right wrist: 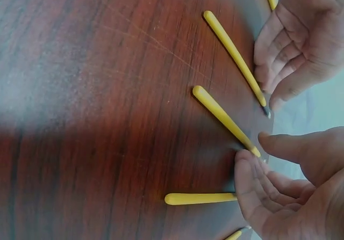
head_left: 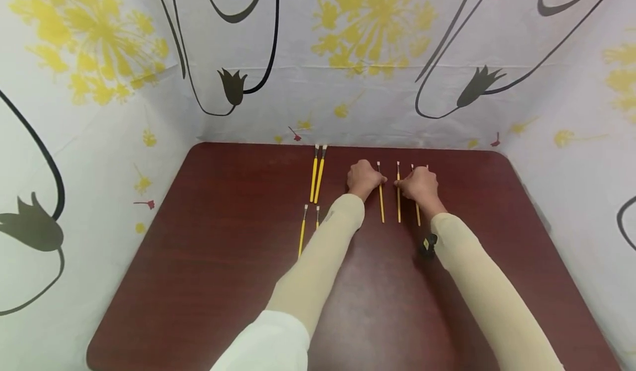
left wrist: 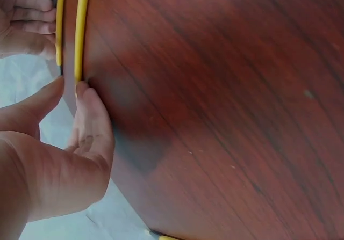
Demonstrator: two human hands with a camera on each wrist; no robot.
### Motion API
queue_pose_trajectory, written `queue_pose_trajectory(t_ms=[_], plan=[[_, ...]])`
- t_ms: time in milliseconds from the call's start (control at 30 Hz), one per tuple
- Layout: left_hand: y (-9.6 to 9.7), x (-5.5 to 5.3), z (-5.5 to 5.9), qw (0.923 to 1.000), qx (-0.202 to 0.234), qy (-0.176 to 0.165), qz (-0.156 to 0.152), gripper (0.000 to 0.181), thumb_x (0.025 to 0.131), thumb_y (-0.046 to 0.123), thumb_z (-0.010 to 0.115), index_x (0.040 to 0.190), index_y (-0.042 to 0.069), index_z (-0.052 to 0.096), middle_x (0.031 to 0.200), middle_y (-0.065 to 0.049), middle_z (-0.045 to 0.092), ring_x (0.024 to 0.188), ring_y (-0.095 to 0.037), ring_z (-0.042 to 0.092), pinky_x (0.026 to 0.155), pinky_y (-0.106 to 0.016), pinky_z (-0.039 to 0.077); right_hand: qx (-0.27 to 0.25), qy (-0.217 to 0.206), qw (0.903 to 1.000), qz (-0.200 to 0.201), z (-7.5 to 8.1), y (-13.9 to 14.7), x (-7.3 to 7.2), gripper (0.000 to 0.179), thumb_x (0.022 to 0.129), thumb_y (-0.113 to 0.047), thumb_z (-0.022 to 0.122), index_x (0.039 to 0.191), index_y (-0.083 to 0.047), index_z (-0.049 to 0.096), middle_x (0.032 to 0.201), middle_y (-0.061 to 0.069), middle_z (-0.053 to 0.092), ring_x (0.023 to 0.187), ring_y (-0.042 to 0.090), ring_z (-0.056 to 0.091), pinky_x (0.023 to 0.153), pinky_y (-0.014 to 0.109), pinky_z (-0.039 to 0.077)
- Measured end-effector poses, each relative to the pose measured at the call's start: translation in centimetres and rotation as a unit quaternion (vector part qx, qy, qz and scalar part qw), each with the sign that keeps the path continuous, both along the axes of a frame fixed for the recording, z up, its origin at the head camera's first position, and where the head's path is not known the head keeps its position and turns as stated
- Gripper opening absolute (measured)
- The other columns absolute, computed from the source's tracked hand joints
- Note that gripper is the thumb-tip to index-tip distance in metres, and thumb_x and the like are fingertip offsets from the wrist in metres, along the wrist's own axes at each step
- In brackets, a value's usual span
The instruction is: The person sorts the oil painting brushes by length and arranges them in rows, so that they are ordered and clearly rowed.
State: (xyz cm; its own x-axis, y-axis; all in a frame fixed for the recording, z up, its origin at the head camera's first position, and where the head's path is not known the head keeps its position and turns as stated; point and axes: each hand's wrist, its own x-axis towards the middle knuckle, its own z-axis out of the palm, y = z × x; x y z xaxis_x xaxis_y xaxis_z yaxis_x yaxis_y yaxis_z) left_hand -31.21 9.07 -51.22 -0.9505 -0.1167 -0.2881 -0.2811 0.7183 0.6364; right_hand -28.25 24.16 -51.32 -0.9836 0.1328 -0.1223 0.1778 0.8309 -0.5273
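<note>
In the head view both hands are at the far side of the table, over slim yellow paintbrushes. My left hand (head_left: 365,179) straddles the upper end of one paintbrush (head_left: 381,205). Its fingertips (left wrist: 85,89) meet this brush in the left wrist view, while the thumb stands apart on the other side. My right hand (head_left: 421,186) holds the neighbouring paintbrush (right wrist: 223,115) near its bristle end between thumb and fingers. Just beyond those fingers lies another paintbrush (right wrist: 199,198), its upper end hidden by the hand. All these brushes lie with bristles toward the far edge.
Two thicker yellow brushes (head_left: 318,175) lie side by side left of the hands. Nearer, a thin brush (head_left: 302,230) lies beside another partly covered by the left sleeve. A patterned cloth (head_left: 298,45) hangs behind the reddish-brown table (head_left: 208,260).
</note>
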Motion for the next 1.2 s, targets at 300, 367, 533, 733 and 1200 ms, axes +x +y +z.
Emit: queue_pose_trajectory(t_ms=[300,367,533,733,1200], plan=[[1.1,-0.2,0.1,0.9988,-0.048,-0.013,0.0,0.019,0.097,0.031,0.077,0.098,0.013,0.081,0.076,-0.005,0.074,0.054,-0.019,0.059,0.04,-0.031,0.041,0.001,-0.039,0.9989,-0.026,0.1,-0.1,-0.6,0.034,0.095,-0.031,0.08,0.086,0.002,0.082,0.062,0.007,0.074,0.07,0.029,0.078,0.094,0.053,0.062],[1.2,-0.2,0.1,0.9983,-0.056,-0.017,0.002,0.02,0.098,0.032,0.075,0.098,0.013,0.08,0.074,-0.004,0.073,0.052,-0.019,0.056,0.038,-0.031,0.039,0.0,-0.051,0.9982,-0.031,0.2,-0.1,-0.8,0.033,0.095,-0.031,0.081,0.088,0.002,0.082,0.061,0.006,0.074,0.069,0.027,0.078,0.096,0.054,0.063],[1.0,-0.4,0.4,0.9976,-0.065,-0.022,0.003,0.019,0.095,0.032,0.077,0.096,0.013,0.078,0.077,-0.003,0.073,0.054,-0.018,0.058,0.04,-0.031,0.04,-0.005,-0.065,0.9977,-0.018,0.4,0.0,-1.3,0.033,0.095,-0.026,0.078,0.102,0.007,0.077,0.062,0.007,0.075,0.063,0.021,0.076,0.103,0.057,0.06],[0.0,-0.3,0.2,0.9996,-0.006,-0.021,0.016,0.026,0.091,0.036,0.084,0.1,0.012,0.079,0.083,-0.003,0.075,0.067,-0.02,0.068,0.048,-0.031,0.048,-0.004,-0.056,0.9984,-0.007,0.6,-0.5,-1.0,0.037,0.095,-0.026,0.075,0.106,0.01,0.074,0.066,0.009,0.076,0.068,0.026,0.078,0.103,0.058,0.06],[-0.8,-0.5,0.2,0.9906,0.124,-0.049,0.032,0.033,0.092,0.041,0.08,0.081,0.012,0.069,0.064,-0.002,0.063,0.07,-0.022,0.068,0.052,-0.032,0.047,-0.081,-0.075,0.9933,-0.034,1.0,-0.6,-1.2,0.055,0.096,-0.034,0.076,0.129,0.01,0.067,0.074,0.008,0.079,0.068,0.018,0.078,0.099,0.052,0.063]])
